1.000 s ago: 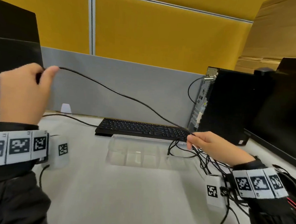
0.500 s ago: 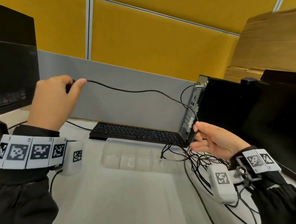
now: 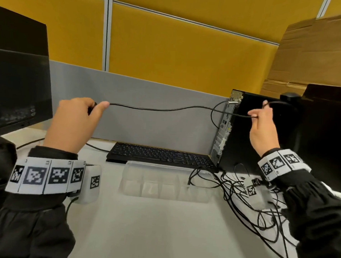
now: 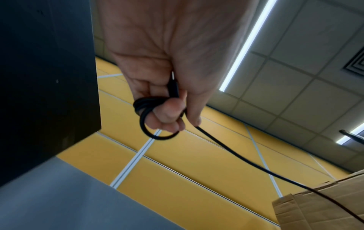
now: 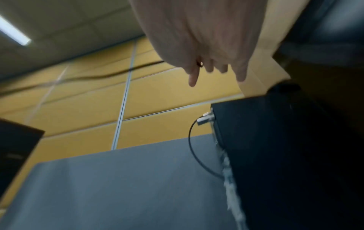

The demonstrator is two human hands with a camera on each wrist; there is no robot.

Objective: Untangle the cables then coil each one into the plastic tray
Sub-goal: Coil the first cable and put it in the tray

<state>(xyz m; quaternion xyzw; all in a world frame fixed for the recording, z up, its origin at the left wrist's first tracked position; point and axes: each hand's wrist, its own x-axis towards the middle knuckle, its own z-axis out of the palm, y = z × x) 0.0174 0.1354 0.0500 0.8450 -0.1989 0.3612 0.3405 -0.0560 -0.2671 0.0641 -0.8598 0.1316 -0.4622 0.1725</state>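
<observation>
Both hands are up in the air, well apart, with one black cable (image 3: 163,109) strung between them in a shallow sag. The left hand (image 3: 74,123) has its fingers curled around a small coil of that cable, and the left wrist view shows the loops (image 4: 149,112) wound round the fingers with the plug end tucked against the palm and the thumb pressing on top. Over on the other side, the right hand (image 3: 263,126) pinches the same cable between thumb and fingertips, and a loop arcs above its knuckles; the right wrist view is too blurred to show the grip itself. Below and between the hands, the clear plastic tray (image 3: 142,185) sits on the white desk (image 3: 159,232), with a strand of cable draped into its end nearest the right hand. Under the right wrist lies the tangle of black cables (image 3: 246,205), spread loose across the desk just beside that tray end. Beyond the tray is a black keyboard (image 3: 160,154), and a black computer tower (image 3: 245,137) stands right behind the right hand. A dark monitor (image 3: 16,83) stands out past the left hand.
</observation>
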